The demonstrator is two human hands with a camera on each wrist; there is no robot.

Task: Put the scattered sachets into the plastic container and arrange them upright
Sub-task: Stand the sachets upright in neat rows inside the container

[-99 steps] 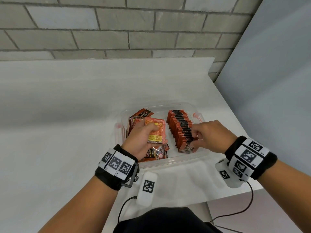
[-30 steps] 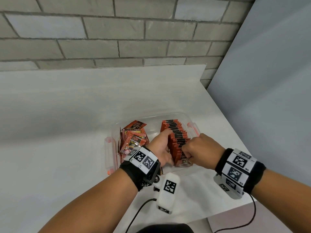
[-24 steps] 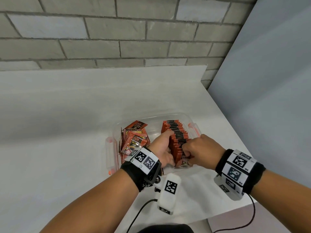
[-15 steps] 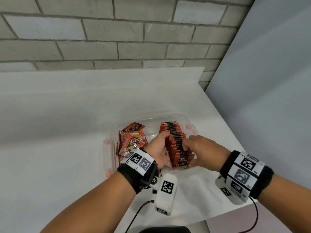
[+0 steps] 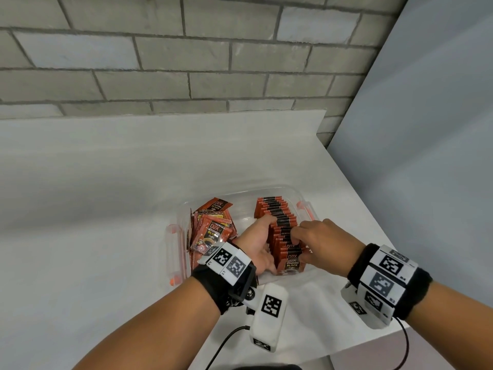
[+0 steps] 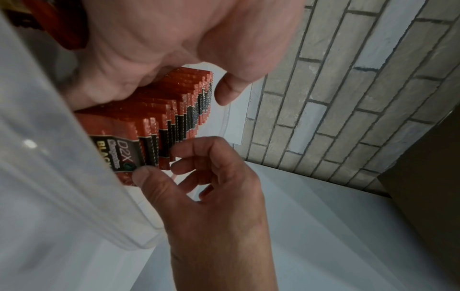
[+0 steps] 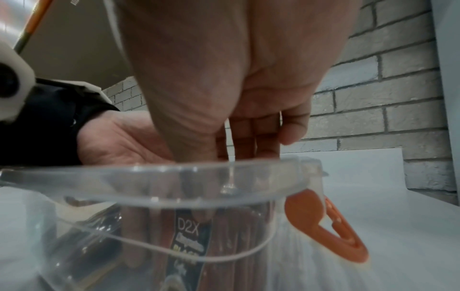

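Observation:
A clear plastic container holds a row of upright red-and-black sachets on its right side and a loose pile of sachets on its left. My left hand lies flat against the left side of the row. My right hand is at the row's near end. In the left wrist view its thumb presses the front sachet while its bent fingers touch the edges behind it. The right wrist view shows the front sachet through the container wall.
The container sits near the front right corner of a white table, with orange clips on its ends. A brick wall runs behind and a grey panel stands to the right. The table edge is just under my wrists.
My left hand left the loose pile and moved to the left side of the row. My right hand went from a fist at the row's front to fingers spread over its near end.

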